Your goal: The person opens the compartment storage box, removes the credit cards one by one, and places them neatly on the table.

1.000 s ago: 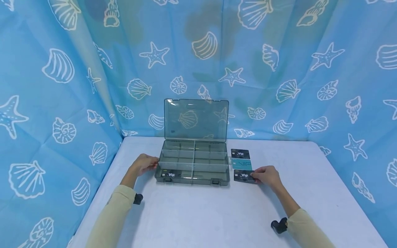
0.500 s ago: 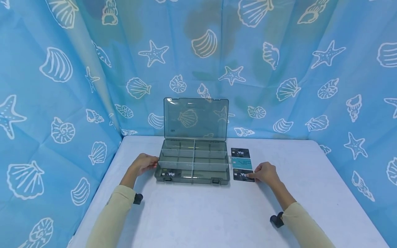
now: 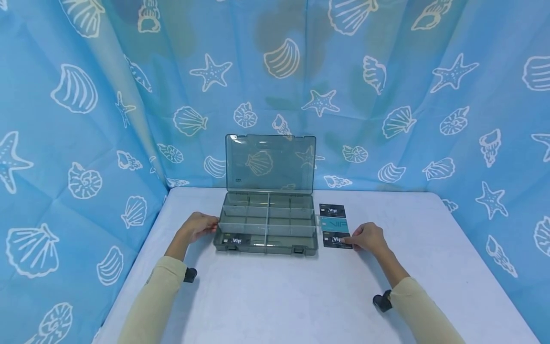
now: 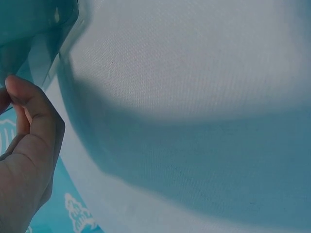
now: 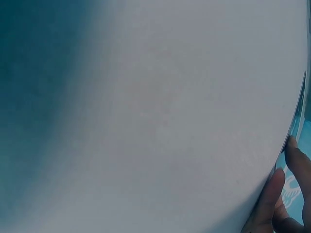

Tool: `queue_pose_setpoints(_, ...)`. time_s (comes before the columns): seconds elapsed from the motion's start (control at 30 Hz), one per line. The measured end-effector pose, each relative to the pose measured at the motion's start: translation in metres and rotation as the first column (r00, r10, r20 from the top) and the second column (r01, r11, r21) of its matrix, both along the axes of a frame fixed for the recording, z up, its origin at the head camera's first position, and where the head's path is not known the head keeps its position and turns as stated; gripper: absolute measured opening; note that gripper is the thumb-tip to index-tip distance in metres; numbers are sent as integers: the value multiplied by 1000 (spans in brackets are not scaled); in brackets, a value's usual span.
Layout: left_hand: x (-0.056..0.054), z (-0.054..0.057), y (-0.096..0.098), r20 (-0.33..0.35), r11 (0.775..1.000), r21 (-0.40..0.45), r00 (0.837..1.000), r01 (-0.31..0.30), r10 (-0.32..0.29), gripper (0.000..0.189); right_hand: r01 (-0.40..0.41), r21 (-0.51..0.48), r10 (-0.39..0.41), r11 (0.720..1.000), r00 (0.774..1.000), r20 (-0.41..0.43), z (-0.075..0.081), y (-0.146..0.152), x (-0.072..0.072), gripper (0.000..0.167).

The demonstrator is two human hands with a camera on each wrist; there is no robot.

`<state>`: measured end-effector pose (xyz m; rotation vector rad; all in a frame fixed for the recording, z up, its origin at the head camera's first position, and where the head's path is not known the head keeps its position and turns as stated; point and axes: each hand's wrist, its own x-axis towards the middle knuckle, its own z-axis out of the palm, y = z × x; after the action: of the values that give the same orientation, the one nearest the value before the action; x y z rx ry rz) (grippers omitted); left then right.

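My left hand (image 3: 201,225) holds the left side wall of a grey translucent compartment box (image 3: 287,251); in the left wrist view, the thumb and bent fingers (image 4: 31,99) meet at its corner. The box lies with its lid (image 3: 270,165) raised. A black Vip card (image 3: 237,240) lies in its front left compartment. To the right of the box, my right hand (image 3: 369,237) pinches the right end of another black Vip card (image 3: 331,240), flat on the table. Above that card, in a column, lie a teal card (image 3: 334,224) and a black Vip card (image 3: 332,210).
White cloth covers the table (image 3: 275,296). Behind and at both sides hangs a blue curtain (image 3: 253,57) with shell and starfish prints. Thin dividers (image 3: 292,231) split the box into several compartments. Black wrist cameras (image 3: 382,301) sit below both forearms.
The nearest Vip card has slid slightly left into line with the cards above it, and my right hand has shifted left with it. My left hand stays at the box.
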<state>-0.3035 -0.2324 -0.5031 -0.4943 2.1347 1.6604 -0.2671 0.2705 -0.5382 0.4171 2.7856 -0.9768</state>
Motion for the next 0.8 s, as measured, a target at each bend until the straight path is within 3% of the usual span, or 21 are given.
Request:
queue_pose_setpoints(0.33,2,2,1,-19,1000,-8,1000,5,-5,33,-15,6,15,1000,1000,21,5,2,-4,43)
queue_pose_setpoints(0.43,1,1,0,-16,1000,-2,1000,1,-1,33,-45,-12,45,999,999,-17,17,-1,-11,45)
queue_pose_setpoints(0.57,0,0,-2,-1,1000,4,1000,-6,6,33,-109,-68,102,992,989,-103,45,-24,-22,48)
queue_pose_setpoints(0.7,0,0,-2,-3,1000,4,1000,-8,8,32,-210,-208,183,955,973,-144,73,-72,-26,51)
queue_pose_setpoints(0.8,0,0,-1,-14,1000,4,1000,3,-3,32,-297,-348,259,889,954,-152,86,-113,-24,48)
